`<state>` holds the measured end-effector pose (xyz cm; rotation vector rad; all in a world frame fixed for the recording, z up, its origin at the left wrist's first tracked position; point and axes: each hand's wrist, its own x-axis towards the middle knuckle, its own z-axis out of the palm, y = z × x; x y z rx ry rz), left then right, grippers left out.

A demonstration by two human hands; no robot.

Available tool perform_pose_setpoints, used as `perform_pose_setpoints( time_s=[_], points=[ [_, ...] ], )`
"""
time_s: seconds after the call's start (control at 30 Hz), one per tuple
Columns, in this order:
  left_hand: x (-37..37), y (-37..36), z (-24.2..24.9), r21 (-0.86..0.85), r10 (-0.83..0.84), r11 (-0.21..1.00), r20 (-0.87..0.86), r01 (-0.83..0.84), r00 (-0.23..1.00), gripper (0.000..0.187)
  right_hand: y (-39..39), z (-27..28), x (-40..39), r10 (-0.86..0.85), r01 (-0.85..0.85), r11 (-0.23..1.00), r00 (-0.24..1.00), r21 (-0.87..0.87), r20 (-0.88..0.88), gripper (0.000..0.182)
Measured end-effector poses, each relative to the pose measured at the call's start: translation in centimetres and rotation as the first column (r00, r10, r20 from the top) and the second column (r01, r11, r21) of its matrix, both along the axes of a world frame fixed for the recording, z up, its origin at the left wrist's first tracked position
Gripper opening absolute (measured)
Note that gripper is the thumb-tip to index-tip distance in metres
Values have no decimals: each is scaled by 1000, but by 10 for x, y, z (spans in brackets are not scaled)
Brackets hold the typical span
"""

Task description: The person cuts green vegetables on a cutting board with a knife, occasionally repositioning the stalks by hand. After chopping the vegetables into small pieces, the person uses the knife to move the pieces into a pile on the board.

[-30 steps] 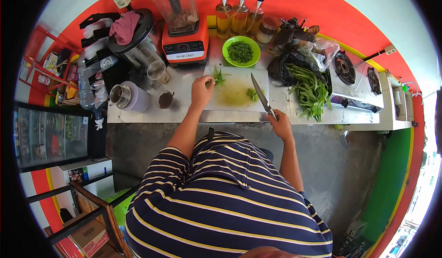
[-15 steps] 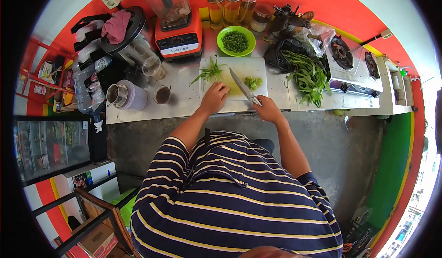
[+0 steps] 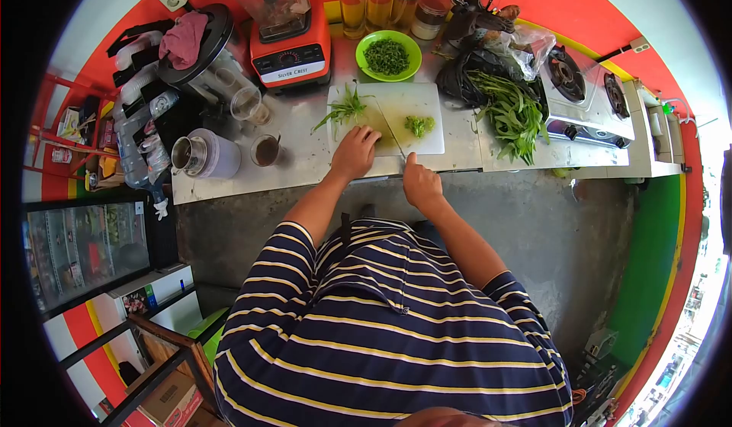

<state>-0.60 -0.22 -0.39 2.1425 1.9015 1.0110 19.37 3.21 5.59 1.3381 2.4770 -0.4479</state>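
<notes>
My right hand (image 3: pixel 422 183) is closed around the handle of a kitchen knife (image 3: pixel 391 130), its blade pointing away from me over the white cutting board (image 3: pixel 427 99). The blade is edge-on and looks thin. My left hand (image 3: pixel 356 154) has its fingers curled down on the board, pressing a bunch of leafy greens (image 3: pixel 347 110) whose leaves fan out beyond the fingertips; the held part is hidden. Right of the blade lies a small heap of chopped green pieces (image 3: pixel 418 126). Behind the board sits a bright green bowl (image 3: pixel 412 67) holding finely cut greens.
Long-leaved greens (image 3: pixel 512 114) spill from a black plastic bag (image 3: pixel 456 80) at right, near a gas stove (image 3: pixel 595 110). Left are a red blender (image 3: pixel 290 57), a cup of dark drink (image 3: pixel 267 150), a clear cup (image 3: pixel 245 104) and a flask (image 3: pixel 206 154). Oil bottles (image 3: pixel 379 8) line the back.
The knife has turned upright onto its edge and shifted left, close to my left fingers. My right hand has moved left and slightly nearer me. The view has tilted slightly.
</notes>
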Motion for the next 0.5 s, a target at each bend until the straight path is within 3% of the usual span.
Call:
perform_pose_setpoints(
  time_s=[0.07,0.27,0.5],
  points=[
    [-1,0,0,3,14,1000,-4,-14,1000,25,-5,-6,-1,-64,63,998,997,-28,-42,39],
    [-1,-2,0,10,-6,1000,-8,6,1000,29,11,-16,-13,-53,52,998,998,-25,-22,45],
    [-1,-1,1,2,2,1000,-60,-2,998,32,11,6,-16,-47,47,998,999,-39,-7,48]
  ],
)
